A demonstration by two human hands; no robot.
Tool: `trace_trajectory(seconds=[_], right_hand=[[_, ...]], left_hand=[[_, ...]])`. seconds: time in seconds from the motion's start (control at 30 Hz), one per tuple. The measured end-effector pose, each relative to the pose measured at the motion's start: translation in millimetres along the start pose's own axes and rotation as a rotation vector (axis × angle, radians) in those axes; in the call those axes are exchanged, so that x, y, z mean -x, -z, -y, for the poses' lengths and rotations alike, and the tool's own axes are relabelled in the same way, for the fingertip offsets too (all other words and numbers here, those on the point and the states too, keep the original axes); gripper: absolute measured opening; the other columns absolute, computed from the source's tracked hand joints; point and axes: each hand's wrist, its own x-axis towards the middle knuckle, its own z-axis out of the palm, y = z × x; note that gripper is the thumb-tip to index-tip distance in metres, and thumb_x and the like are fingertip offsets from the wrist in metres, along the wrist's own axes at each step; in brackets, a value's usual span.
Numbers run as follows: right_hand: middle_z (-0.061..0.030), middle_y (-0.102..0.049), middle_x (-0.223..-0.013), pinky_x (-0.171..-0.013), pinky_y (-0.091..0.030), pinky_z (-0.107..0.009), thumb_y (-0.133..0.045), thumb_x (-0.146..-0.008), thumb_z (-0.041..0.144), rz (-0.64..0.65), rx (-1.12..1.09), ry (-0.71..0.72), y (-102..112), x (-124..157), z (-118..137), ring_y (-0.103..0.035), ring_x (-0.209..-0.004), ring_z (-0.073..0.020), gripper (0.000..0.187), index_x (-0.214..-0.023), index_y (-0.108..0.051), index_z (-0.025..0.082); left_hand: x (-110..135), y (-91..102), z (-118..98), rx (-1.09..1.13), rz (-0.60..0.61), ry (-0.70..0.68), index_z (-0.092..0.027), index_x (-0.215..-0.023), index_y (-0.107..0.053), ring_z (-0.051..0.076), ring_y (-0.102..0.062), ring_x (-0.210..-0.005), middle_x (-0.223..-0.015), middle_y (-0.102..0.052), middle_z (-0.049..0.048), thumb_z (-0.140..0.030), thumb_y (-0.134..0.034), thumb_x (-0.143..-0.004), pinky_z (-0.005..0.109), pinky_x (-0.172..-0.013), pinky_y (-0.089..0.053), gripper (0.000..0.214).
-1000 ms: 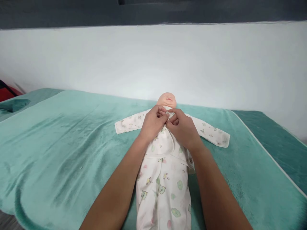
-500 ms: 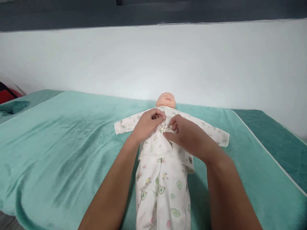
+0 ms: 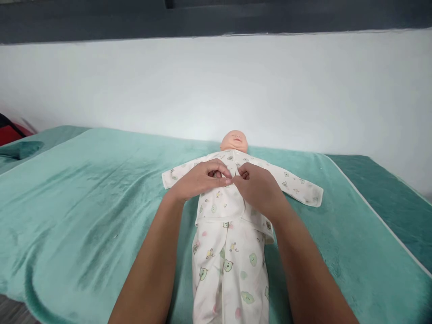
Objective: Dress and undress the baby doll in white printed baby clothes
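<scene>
A baby doll [image 3: 233, 141] lies on its back with its head toward the wall. It wears a white printed baby shirt [image 3: 221, 208] with the sleeves spread out to both sides, and matching white printed pants [image 3: 231, 270]. Over the chest, my left hand [image 3: 202, 179] is closed in a pinch at the shirt's front. My right hand [image 3: 259, 186] pinches the front edge from the other side, its fingertips close to those of the left. The bit of cloth or fastening between the fingertips is too small to make out.
A wrinkled turquoise plush blanket [image 3: 101, 225] spreads under the doll, with a darker green strip [image 3: 388, 193] at the right. Behind it rises a white wall [image 3: 216, 90]. A red and black object [image 3: 11, 130] shows at the far left edge.
Both hands have come closer together and slightly lower on the chest. The bunched cloth between them now lies flatter, and my right hand has turned inward from a wider spread.
</scene>
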Motion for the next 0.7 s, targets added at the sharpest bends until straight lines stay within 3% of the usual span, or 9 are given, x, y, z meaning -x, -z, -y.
trace_trajectory(seconds=[0.1, 0.23, 0.33, 0.5, 0.7], right_hand=[[0.0024, -0.05, -0.065, -0.057, -0.026, -0.031, -0.051, -0.075, 0.024, 0.031, -0.125, -0.058, 3, -3, -2, -0.04, -0.062, -0.0147, 0.016, -0.064, -0.039, 0.022], [0.0013, -0.058, -0.073, -0.06, -0.031, -0.031, -0.048, -0.078, 0.027, -0.009, -0.135, -0.08, 0, -5, -1, -0.047, -0.068, -0.0171, 0.011, -0.068, -0.047, 0.023], [-0.0001, -0.062, -0.075, -0.06, -0.032, -0.031, -0.048, -0.081, 0.03, -0.024, -0.063, -0.055, -2, -4, -1, -0.049, -0.068, -0.0181, 0.01, -0.073, -0.049, 0.024], [-0.0002, -0.059, -0.069, -0.056, -0.027, -0.031, -0.055, -0.082, 0.032, 0.07, 0.064, -0.002, 7, 2, -3, -0.045, -0.059, -0.0167, 0.015, -0.074, -0.045, 0.025], [-0.0005, -0.053, -0.061, -0.055, -0.023, -0.032, -0.051, -0.085, 0.03, 0.077, 0.294, 0.028, 10, 10, 1, -0.036, -0.053, -0.0157, 0.024, -0.066, -0.038, 0.024]], left_hand=[[-2, -2.3, 0, -0.031, 0.004, -0.023, -0.022, -0.083, -0.071, 0.014, -0.049, -0.08, -0.095, -0.059, 0.0031, -0.04, -0.073, -0.08, 0.028, -0.072, -0.041, 0.019], [-3, -5.5, 0, -0.004, -0.007, -0.043, -0.021, -0.077, -0.068, 0.014, -0.049, -0.077, -0.094, -0.058, 0.0028, -0.039, -0.07, -0.082, 0.028, -0.069, -0.04, 0.018], [-2, -5.3, 0, 0.028, -0.009, -0.018, -0.021, -0.078, -0.066, 0.013, -0.046, -0.072, -0.087, -0.058, 0.0019, -0.038, -0.069, -0.083, 0.028, -0.066, -0.038, 0.018], [0, -5.4, -2, 0.107, 0.021, 0.03, -0.02, -0.082, -0.069, 0.013, -0.048, -0.068, -0.075, -0.057, 0.0007, -0.039, -0.069, -0.082, 0.027, -0.063, -0.037, 0.019], [1, -1.9, -2, 0.099, 0.034, 0.028, -0.02, -0.089, -0.072, 0.013, -0.053, -0.073, -0.081, -0.062, 0.0026, -0.037, -0.072, -0.08, 0.027, -0.067, -0.042, 0.019]])
